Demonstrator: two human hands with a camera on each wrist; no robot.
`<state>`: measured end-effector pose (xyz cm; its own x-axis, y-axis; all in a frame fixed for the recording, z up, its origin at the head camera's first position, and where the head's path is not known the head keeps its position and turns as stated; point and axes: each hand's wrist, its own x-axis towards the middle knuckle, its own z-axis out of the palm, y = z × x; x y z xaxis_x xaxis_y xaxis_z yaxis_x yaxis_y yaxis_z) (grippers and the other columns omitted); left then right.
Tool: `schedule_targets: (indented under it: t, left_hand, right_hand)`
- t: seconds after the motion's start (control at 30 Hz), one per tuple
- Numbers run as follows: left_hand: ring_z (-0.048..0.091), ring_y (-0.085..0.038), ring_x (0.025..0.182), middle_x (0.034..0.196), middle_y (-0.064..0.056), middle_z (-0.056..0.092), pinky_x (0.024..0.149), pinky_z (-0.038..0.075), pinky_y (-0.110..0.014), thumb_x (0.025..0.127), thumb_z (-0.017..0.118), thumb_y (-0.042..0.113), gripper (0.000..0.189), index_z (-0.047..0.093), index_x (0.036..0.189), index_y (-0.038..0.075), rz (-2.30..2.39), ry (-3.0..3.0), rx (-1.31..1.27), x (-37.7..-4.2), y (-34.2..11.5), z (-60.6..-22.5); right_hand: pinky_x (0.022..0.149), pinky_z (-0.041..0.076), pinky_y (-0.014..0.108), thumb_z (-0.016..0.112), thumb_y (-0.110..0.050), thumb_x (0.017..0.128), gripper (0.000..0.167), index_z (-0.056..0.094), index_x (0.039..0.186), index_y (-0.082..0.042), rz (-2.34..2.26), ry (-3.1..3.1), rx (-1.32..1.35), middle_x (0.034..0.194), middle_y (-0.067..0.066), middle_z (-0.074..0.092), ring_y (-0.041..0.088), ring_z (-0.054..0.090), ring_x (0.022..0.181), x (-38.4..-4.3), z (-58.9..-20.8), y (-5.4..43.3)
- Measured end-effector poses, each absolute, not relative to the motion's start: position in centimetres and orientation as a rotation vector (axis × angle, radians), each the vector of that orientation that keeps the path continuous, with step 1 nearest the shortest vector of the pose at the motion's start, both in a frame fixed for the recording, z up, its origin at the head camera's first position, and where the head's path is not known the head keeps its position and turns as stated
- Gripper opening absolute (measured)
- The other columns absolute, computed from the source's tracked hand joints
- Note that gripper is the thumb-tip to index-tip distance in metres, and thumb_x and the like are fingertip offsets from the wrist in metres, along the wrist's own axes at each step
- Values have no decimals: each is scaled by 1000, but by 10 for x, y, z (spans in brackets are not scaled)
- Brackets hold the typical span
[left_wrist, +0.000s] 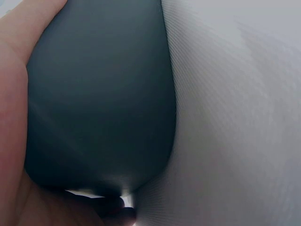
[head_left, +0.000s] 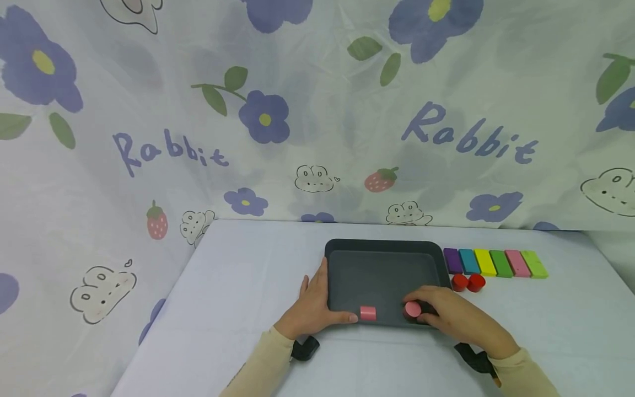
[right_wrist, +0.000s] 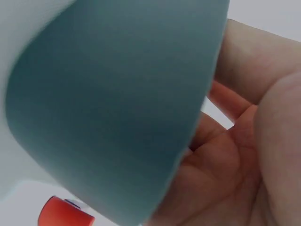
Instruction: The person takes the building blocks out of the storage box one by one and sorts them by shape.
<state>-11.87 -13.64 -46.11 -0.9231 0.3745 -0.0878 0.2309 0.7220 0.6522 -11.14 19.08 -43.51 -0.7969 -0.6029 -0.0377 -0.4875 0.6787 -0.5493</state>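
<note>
A dark grey rectangular tray [head_left: 382,275] lies on the table in the head view. My left hand [head_left: 313,309] rests at its front left corner, fingers straight along the left side and thumb along the front edge. Inside the tray near that thumb, a small pink cylinder [head_left: 367,313] lies on its side. With thumb and fingers my right hand [head_left: 453,313] pinches another pink cylinder [head_left: 413,309] upright at the tray's front right, its round top showing. Both wrist views are mostly filled by the tray's outer side, which hides the pink cylinders.
Two red cylinders, a left one [head_left: 459,283] and a right one [head_left: 476,283], stand just right of the tray. Behind them is a row of coloured rectangular blocks, from a purple block [head_left: 452,261] to a lime block [head_left: 534,264]. A patterned curtain [head_left: 317,138] hangs behind the table.
</note>
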Motion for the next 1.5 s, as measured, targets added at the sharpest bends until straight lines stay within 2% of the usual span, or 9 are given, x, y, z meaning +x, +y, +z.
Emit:
schedule_targets:
  t: [0.6,1.03,1.2,1.4,1.5]
  left_hand:
    - [9,-27,154,168,-14,3,120,-2,-58,74,78,69,139,-9,159,2,1003,2702,488,-117,-137,-459]
    - [11,-29,153,168,-15,5,120,-1,-59,73,79,67,138,-7,159,0,1015,2711,486,-118,-136,-460]
    - [12,-29,153,168,-15,5,120,-1,-60,74,79,66,139,-7,159,0,1018,2711,497,-118,-136,-460]
    - [11,-28,153,168,-14,5,120,-1,-59,74,78,68,139,-8,159,1,1002,2711,495,-118,-136,-460]
    - [11,-29,153,168,-16,5,120,-1,-59,74,78,68,139,-8,159,0,1002,2714,495,-118,-136,-460]
  right_hand:
    - [93,54,47,78,-15,89,36,66,122,-10,-815,2800,-734,116,-2,68,22,64,107,-104,-429,199]
    - [89,55,48,79,-16,88,39,65,124,-8,-834,2849,-645,117,4,69,25,64,105,-101,-422,208]
    - [85,57,45,79,-17,87,40,66,124,-7,-825,2879,-603,115,4,68,21,63,100,-99,-420,212]
    - [73,58,32,80,-16,87,42,65,125,-7,-840,2875,-555,112,3,67,14,59,87,-98,-417,218]
    - [70,57,28,79,-16,87,42,64,125,-7,-865,2865,-542,110,3,68,14,59,86,-97,-416,221]
